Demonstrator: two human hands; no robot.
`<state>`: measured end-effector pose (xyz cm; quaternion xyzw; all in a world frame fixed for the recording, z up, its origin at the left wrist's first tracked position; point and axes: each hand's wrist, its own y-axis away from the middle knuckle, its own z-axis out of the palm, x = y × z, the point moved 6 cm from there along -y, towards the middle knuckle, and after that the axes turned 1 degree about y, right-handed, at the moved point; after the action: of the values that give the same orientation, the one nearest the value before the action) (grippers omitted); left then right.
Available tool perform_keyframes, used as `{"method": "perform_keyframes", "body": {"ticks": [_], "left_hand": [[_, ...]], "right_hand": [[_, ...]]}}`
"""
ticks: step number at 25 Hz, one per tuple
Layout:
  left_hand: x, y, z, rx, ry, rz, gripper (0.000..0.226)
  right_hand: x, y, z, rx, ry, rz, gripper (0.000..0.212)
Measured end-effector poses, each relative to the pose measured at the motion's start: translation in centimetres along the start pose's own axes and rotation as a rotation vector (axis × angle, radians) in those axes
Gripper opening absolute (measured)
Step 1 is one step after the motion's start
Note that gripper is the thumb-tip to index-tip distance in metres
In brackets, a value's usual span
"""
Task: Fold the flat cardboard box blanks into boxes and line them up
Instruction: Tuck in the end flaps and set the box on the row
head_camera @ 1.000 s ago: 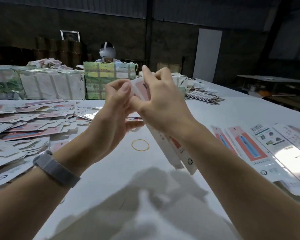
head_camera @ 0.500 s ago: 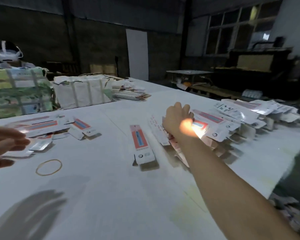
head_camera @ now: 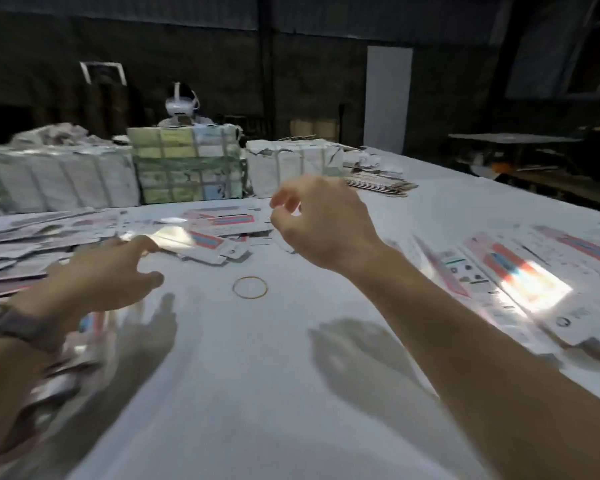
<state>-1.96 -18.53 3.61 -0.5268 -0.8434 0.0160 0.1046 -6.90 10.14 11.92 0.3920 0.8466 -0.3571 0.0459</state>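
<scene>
The loose pile of flat blanks (head_camera: 32,244) sprawls along the left of the white surface (head_camera: 257,393), probably so the left hand (head_camera: 97,282) can draw from it; that hand reaches over its near edge with fingers (head_camera: 142,245) spread and slack, gripping nothing, one tip just beside a blank. Past the rubber band (head_camera: 250,287), the right hand (head_camera: 323,226) hovers with fingers loosely curled and empty, while the folded boxes (head_camera: 520,271) lie lined up at right, well apart from it.

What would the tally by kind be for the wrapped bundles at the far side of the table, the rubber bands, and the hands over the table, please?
White wrapped bundles: 2, the left bundle and the right bundle
Green patterned bundle: 1
Rubber band: 1
Hands: 2, the left hand and the right hand, neither holding anything
Total: 6
</scene>
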Motion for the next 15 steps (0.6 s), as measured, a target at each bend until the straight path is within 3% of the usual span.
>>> {"method": "perform_keyframes", "body": {"ticks": [2,5,9,15], "left_hand": [[-3.5,1.1,0.8,-0.115,-0.155,-0.169,0.062],[-6.5,1.5,2.3,-0.247,-0.168,-0.207,0.06],[-5.1,1.3,2.0,-0.12,-0.261,-0.125,0.047],[-5.2,3.1,-0.3,-0.086,-0.368,-0.184,0.034]], "right_hand": [[-5.5,-0.1,2.3,-0.053,-0.129,-0.094,0.017],[-10.3,0.1,4.5,-0.062,-0.22,-0.175,0.016],[-11.3,0.9,7.3,-0.109,-0.213,-0.217,0.015],[-9.6,1.0,8.0,-0.113,-0.189,-0.211,0.015]]}}
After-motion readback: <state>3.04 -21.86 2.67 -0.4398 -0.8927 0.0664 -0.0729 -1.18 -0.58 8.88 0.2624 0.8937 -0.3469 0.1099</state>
